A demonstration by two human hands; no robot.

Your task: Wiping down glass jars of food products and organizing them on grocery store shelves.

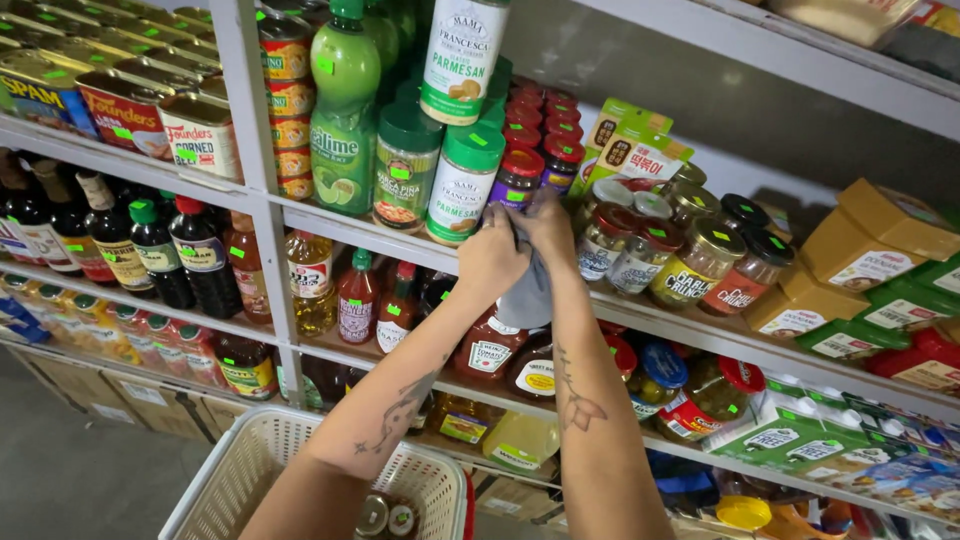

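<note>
Both hands meet at the shelf edge (400,238): left hand (492,262) and right hand (548,228) close their fingers on a grey cloth (527,297), bunched just below the red-lidded jar (516,178).

Left hand (492,255): raised, fingers curled shut, gripping grey cloth (527,295). Right hand (548,225): just beside and above, fingers pinched on the cloth. Forearms: both tattooed, converging upward.
</note>
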